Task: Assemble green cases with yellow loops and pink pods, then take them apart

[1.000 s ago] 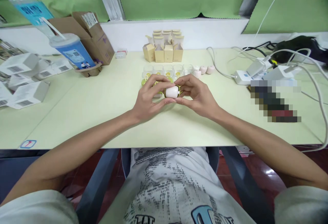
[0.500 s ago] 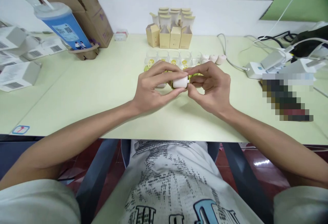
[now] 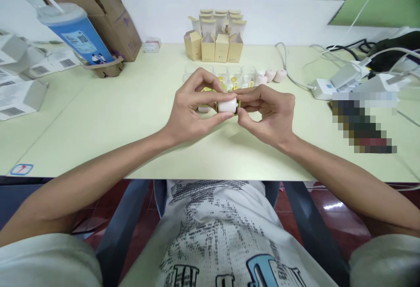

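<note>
left hand (image 3: 187, 111) faces right hand (image 3: 274, 111) (fingers (image 3: 207, 98) bent).

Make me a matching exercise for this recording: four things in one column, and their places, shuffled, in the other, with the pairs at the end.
Things
1. small white piece
2. blue cup
3. small tan boxes
4. pale pink pieces

Places
A. standing before the white wall
B. just right of the clear cups
C. gripped by the left hand, with the right hand close at its end
D. in a brown cardboard holder

Pairs: 1-C, 2-D, 3-A, 4-B
</note>
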### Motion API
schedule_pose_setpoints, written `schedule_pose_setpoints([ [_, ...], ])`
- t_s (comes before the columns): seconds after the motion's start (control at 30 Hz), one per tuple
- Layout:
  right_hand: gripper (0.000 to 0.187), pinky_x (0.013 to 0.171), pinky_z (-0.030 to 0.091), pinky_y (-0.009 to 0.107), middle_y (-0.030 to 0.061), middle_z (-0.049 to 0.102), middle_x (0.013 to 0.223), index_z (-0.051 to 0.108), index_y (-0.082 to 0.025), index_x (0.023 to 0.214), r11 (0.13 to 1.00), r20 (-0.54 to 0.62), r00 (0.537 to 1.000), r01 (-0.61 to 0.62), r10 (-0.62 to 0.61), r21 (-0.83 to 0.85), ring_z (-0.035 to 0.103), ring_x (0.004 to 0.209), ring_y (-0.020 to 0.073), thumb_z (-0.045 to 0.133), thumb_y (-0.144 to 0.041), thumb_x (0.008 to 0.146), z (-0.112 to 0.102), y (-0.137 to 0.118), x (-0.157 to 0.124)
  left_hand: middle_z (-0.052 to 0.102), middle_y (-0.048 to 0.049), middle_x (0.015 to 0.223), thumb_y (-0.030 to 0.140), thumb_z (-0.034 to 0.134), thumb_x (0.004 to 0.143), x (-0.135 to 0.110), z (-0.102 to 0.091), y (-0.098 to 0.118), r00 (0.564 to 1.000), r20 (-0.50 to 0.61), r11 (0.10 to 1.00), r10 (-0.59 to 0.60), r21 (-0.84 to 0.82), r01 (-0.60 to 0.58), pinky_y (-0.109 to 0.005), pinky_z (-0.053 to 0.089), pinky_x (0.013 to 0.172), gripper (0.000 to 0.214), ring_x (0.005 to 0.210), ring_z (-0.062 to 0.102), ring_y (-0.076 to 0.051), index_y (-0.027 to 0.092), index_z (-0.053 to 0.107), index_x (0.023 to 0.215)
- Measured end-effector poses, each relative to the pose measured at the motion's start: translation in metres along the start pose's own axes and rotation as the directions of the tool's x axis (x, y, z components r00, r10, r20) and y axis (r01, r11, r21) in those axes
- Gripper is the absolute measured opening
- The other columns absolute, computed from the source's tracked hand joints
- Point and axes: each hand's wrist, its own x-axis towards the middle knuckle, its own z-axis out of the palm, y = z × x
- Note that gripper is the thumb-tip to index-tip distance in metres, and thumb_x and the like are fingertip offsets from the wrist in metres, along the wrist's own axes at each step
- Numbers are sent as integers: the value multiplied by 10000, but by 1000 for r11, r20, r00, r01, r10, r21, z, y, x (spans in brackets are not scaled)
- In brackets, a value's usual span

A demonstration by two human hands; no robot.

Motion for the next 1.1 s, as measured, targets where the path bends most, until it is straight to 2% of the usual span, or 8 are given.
schedule_pose_setpoints([
  [0.07,234,884,769,455,47,879,1148,833,-296,1031,1000,-4,1000,8,-8,-16,855,1019,277,957,-315,833,0,-1,-1,712,-93,1187,657,832,1006,0,0,-2,1000,-6,1000,-1,-12,1,-479,704,831,368,1100,754,-262,359,857,1221],
  [0.23,195,907,771,491,45,879,1120,837,-283,1023,999,-13,999,34,-34,-41,858,1086,312,921,-267,847,0,-1,-3,724,-105,1200,727,826,971,-2,1,1,994,9,994,-111,-1,111,-453,706,751,446,1101,768,-287,352,854,1211],
  [0.5,183,885,778,508,41,883,1060,852,-286,1007,989,-33,994,105,-109,-101,865,1073,319,869,-199,847,0,0,-3,729,-114,1245,706,832,976,-2,2,-1,994,23,993,-104,-53,105,-413,698,747,446,1056,762,-246,320,848,1197],
  [0.67,175,908,780,531,32,883,1089,857,-314,1013,994,-42,997,62,-67,-95,858,1109,329,902,-254,856,1,-3,-3,717,-94,1212,702,852,957,1,0,-1,996,38,996,-83,-38,84,-457,716,762,417,1107,768,-285,377,843,1218],
  [0.8,191,947,776,536,34,882,1149,859,-315,1037,995,-36,998,57,-60,-84,851,1152,338,918,-258,864,-1,-3,-5,714,-94,1208,693,876,940,3,-2,-1,991,61,992,-116,-36,119,-482,732,794,407,1156,769,-312,377,858,1196],
  [0.9,207,948,780,534,46,882,1177,865,-301,1049,990,-36,992,115,-119,-87,862,1129,337,907,-203,872,-2,-1,-6,716,-98,1229,687,873,947,4,-2,-2,991,65,989,-114,-90,120,-465,724,805,411,1169,768,-312,362,869,1198],
  [1.03,167,786,800,457,39,897,1117,851,-258,1045,944,-62,952,287,-301,-165,883,978,281,836,-167,906,-1,3,-4,736,-87,1237,710,866,940,4,0,-1,990,52,976,-128,-171,135,-434,705,825,439,1200,764,-310,348,876,1187],
  [1.1,127,757,797,441,40,895,1116,843,-259,1046,936,-58,950,292,-308,-196,880,968,274,814,-195,940,0,3,-3,744,-84,1229,719,846,953,4,1,1,988,46,968,-149,-198,155,-435,706,840,445,1209,765,-312,339,875,1184],
])
